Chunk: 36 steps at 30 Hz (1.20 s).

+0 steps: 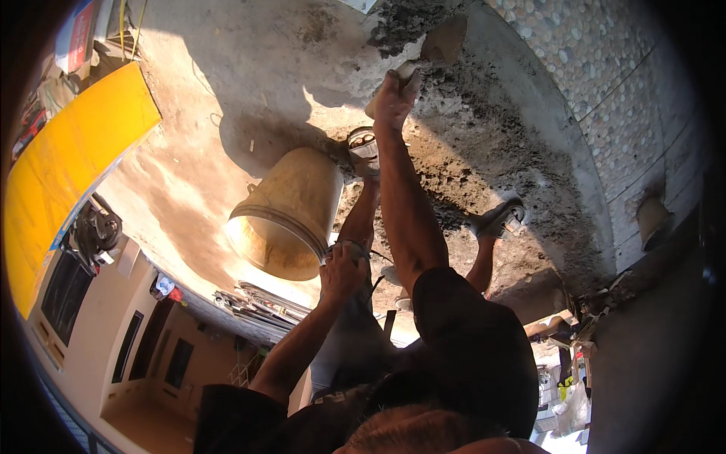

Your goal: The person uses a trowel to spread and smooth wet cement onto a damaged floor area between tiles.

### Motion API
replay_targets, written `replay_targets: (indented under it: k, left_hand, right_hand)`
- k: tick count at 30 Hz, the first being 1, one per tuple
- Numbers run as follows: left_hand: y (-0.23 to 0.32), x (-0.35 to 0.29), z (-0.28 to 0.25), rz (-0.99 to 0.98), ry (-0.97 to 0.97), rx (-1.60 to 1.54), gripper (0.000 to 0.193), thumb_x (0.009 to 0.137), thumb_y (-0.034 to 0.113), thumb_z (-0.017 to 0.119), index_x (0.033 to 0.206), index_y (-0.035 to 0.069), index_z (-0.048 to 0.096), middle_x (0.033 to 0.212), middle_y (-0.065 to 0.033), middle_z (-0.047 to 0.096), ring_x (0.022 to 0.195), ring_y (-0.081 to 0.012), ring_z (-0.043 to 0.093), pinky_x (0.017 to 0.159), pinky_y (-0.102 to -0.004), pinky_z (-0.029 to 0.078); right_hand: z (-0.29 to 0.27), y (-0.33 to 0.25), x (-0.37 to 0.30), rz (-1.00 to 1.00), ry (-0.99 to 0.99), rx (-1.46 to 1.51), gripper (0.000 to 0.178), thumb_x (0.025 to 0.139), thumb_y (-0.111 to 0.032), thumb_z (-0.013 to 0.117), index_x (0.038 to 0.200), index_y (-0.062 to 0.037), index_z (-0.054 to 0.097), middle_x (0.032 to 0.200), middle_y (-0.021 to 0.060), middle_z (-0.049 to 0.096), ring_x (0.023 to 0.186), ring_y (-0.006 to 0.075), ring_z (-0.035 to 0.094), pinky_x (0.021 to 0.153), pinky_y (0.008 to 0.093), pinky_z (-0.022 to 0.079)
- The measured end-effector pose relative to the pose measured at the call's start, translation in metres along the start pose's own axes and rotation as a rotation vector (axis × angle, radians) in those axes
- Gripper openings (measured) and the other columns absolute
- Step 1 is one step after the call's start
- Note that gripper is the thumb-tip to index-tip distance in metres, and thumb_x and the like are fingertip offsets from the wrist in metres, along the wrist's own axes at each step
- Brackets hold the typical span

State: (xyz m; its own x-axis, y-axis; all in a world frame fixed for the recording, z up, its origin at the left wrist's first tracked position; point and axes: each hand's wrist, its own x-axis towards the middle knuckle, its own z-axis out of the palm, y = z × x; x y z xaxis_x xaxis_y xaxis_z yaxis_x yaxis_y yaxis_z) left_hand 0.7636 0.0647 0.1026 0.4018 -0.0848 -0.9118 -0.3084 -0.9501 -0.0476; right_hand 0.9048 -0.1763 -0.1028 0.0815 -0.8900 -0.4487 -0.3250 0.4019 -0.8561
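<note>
My right hand (pixel 395 102) reaches far forward and is closed around the handle of a trowel. The trowel's brownish blade (pixel 445 39) lies over dark, wet-looking material (pixel 412 26) on the ground. My left hand (pixel 344 272) rests over my left knee, fingers slightly apart, seemingly with nothing in it. Just beyond that hand is a large pale yellowish bucket (pixel 306 185), its open rim facing me. Whether it stands upright or is tipped is hard to judge. Inside, only its bright wall shows. My sandalled feet (pixel 364 144) stand on either side of loose dark soil.
Crumbly dirt (pixel 454 181) covers the ground between my feet. A curved edge meets pebbled paving (pixel 582 57) at the right, where a small pot-like object (pixel 654 219) stands. At the left are a yellow panel (pixel 79 166) and coiled dark hose or cable (pixel 98 231).
</note>
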Motion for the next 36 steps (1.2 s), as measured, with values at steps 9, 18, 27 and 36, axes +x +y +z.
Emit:
replay_targets:
  k: [9, 18, 27, 36]
  left_hand:
    - [0.0, 0.0, -0.004, 0.021, 0.008, -0.046, 0.052, 0.085, 0.033, 0.06, 0.126, 0.002, 0.051, 0.129, -0.0207, 0.053, 0.116, -0.0422, 0.055, 0.093, -0.0573, 0.045]
    - [-0.001, 0.001, -0.007, 0.036, -0.015, -0.065, 0.055, 0.086, 0.034, 0.059, 0.128, 0.0, 0.051, 0.131, -0.022, 0.052, 0.116, -0.0441, 0.054, 0.093, -0.0573, 0.044]
    - [0.008, -0.004, -0.007, 0.034, 0.029, -0.006, 0.054, 0.086, 0.034, 0.06, 0.126, 0.0, 0.051, 0.129, -0.0208, 0.053, 0.115, -0.0433, 0.054, 0.093, -0.0567, 0.044]
    - [0.005, 0.0, 0.002, 0.021, 0.015, 0.014, 0.055, 0.085, 0.036, 0.061, 0.126, 0.0, 0.052, 0.128, -0.0201, 0.053, 0.117, -0.0426, 0.053, 0.093, -0.0564, 0.044]
  right_hand:
    - [-0.045, 0.008, 0.038, 0.639, -0.392, 0.985, 0.047, 0.093, -0.043, 0.039, 0.128, -0.013, 0.048, 0.081, 0.0065, 0.052, 0.063, 0.02, 0.051, 0.059, 0.0388, 0.042]
    - [-0.006, 0.014, 0.05, 0.41, -0.501, 0.507, 0.054, 0.1, -0.054, 0.035, 0.13, -0.0117, 0.049, 0.071, 0.0088, 0.054, 0.053, 0.0231, 0.053, 0.049, 0.0423, 0.045]
    - [-0.003, -0.015, 0.034, 0.381, -0.508, 0.197, 0.05, 0.1, -0.047, 0.04, 0.121, -0.0031, 0.051, 0.08, 0.0118, 0.057, 0.061, 0.021, 0.06, 0.049, 0.0388, 0.049]
    - [-0.092, 0.025, 0.002, 0.553, -0.359, 0.281, 0.047, 0.098, -0.05, 0.049, 0.116, -0.0073, 0.053, 0.076, 0.0062, 0.053, 0.056, 0.0178, 0.055, 0.051, 0.0364, 0.047]
